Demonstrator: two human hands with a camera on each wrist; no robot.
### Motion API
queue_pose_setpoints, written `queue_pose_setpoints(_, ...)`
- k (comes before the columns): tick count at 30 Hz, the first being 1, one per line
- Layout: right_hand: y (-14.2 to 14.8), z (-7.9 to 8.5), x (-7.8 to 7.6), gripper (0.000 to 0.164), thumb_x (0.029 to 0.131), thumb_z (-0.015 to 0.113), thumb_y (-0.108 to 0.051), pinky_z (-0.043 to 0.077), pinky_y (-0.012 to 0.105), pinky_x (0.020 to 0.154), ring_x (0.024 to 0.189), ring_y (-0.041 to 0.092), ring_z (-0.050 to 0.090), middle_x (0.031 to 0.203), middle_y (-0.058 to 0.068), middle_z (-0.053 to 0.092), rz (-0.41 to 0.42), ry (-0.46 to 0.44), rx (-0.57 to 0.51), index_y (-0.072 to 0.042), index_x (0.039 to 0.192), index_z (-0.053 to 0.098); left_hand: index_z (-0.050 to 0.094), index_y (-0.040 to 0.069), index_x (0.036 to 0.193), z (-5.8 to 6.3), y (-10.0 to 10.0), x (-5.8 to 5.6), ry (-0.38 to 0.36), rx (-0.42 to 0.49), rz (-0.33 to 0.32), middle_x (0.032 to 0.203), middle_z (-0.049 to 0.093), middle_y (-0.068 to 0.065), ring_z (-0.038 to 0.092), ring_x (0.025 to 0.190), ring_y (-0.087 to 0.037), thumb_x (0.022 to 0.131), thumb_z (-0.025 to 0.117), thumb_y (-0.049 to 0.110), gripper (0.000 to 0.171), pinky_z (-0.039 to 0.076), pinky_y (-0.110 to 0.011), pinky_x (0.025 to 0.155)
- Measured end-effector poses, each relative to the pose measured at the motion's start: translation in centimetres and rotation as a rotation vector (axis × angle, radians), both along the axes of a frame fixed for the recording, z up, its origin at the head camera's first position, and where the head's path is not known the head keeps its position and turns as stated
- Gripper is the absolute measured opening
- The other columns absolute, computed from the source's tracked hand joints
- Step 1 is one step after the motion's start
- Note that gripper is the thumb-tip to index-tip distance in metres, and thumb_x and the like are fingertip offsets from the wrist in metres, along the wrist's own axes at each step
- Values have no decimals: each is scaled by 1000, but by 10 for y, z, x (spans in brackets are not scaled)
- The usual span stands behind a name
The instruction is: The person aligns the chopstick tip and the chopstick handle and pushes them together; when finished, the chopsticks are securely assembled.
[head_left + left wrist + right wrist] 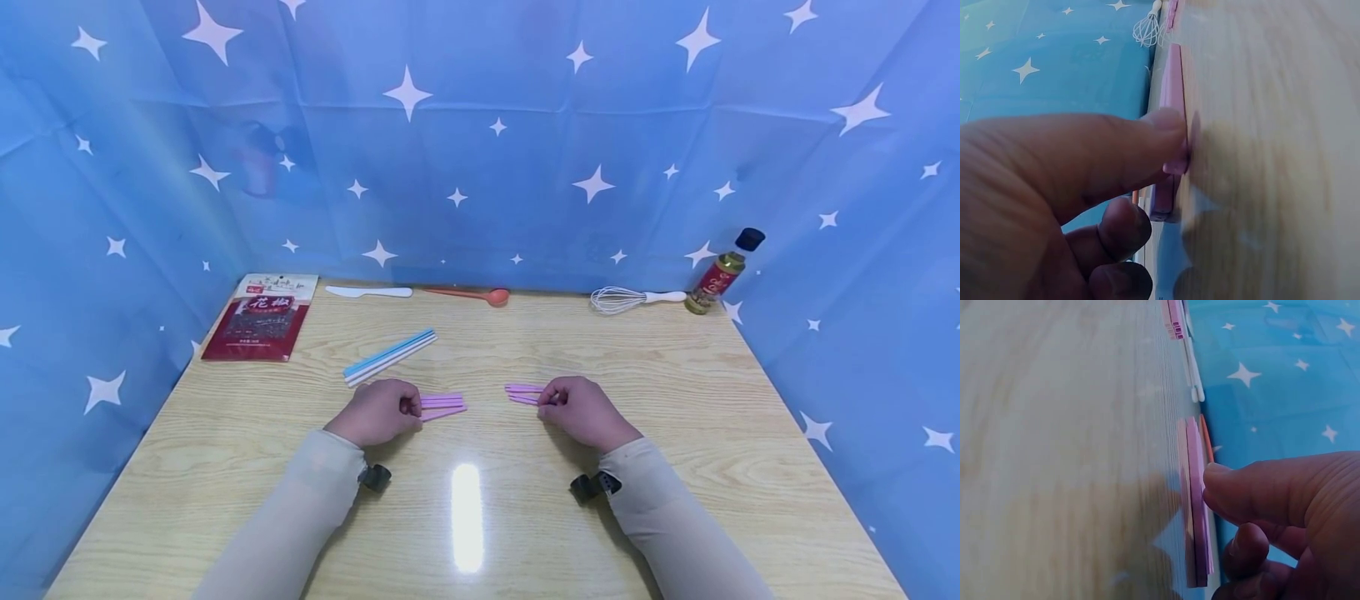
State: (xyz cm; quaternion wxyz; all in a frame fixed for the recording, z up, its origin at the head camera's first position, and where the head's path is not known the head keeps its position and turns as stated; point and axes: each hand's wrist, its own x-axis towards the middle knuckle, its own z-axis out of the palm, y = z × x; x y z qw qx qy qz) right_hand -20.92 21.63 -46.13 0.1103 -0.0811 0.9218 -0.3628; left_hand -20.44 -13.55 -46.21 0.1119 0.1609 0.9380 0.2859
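Observation:
In the head view my left hand (381,412) is low over the table, left of centre. Its thumb and forefinger pinch the near ends of several slim pink chopsticks (442,401). The left wrist view has the thumb lying across one pink chopstick (1174,81), with another pink end below it. To the right, my right hand (583,410) holds a second group of pink chopsticks (522,388) between thumb and fingertips. The right wrist view shows these chopsticks (1195,506) lengthwise beside the thumb; the forefinger is mostly hidden. A gap separates the two pink groups.
Blue and white chopsticks (390,357) lie behind my left hand. Along the back edge are a red spice packet (258,321), a white knife (367,292), a red spoon (495,297), a whisk (622,300) and an oil bottle (716,279). A starry blue curtain (480,150) surrounds the table.

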Motion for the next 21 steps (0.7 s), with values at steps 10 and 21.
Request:
queue_pose_setpoints(10,-1,2,0,5,93,77,-12,43,32,61,67,17,51,76,2,58,-20,-5,-3,-12,98,75,69,20,81,-1,1,-1,-2,64,33,77,60,4,53,74,-15,91,78,11,16,45,-38,78)
queue_pose_setpoints(21,-4,0,1,11,93,76,-8,44,32,64,69,16,53,77,1,61,24,17,108,-12,85,70,70,17,92,-3,1,-3,22,313,28,87,62,2,54,79,-17,97,75,13,8,47,-31,70)
